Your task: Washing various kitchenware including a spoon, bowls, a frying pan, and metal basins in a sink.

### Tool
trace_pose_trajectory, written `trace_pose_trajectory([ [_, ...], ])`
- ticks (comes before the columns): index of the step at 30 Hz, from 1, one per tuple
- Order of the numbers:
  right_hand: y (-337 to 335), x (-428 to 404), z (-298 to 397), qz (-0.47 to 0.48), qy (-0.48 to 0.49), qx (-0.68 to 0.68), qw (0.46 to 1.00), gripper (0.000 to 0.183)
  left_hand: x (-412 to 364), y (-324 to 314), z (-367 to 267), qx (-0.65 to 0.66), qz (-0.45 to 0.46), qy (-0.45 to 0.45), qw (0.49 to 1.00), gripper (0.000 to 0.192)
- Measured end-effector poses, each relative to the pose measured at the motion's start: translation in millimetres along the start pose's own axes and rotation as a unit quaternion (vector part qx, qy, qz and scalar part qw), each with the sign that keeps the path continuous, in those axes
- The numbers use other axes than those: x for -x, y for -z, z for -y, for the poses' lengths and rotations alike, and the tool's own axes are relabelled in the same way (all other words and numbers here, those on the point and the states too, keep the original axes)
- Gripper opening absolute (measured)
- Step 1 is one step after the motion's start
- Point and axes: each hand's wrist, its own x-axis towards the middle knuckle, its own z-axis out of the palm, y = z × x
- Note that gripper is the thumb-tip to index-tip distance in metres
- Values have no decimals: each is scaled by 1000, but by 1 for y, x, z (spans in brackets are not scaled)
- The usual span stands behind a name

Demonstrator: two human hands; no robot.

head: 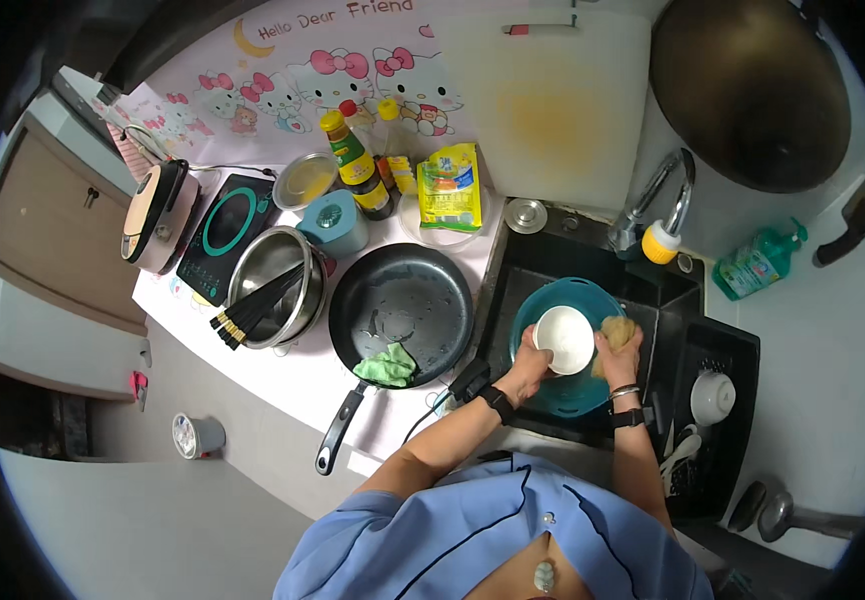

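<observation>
My left hand (pixel 528 367) grips the left rim of a small white bowl (pixel 564 340), whose pale inside faces up toward me. In my right hand (pixel 621 361) is a tan sponge or scrubbing cloth (pixel 618 331), just to the right of the bowl and apart from it. Both hands are over a teal plastic basin (pixel 569 400), which sits in the black sink (pixel 504 300). What lies under the bowl in the basin is mostly hidden.
A chrome faucet (pixel 646 199) with a yellow-tipped spout stands behind the basin. Right of it, a black drain tray (pixel 740 442) holds a white bowl (pixel 712 397) and spoons. Left on the counter lie a frying pan (pixel 402 292) with a green cloth (pixel 387 366) and a steel pot (pixel 305 315).
</observation>
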Motion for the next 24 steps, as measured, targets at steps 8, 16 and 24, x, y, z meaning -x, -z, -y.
trace_pose_trajectory([
  [8,-8,34,43,280,264,320,866,39,-1,5,7,-98,35,-60,993,65],
  [16,-18,34,49,39,483,350,802,21,16,-4,-21,-127,38,-22,991,60],
  [24,-8,47,48,232,137,362,892,27,17,-8,0,-88,10,-59,994,48],
])
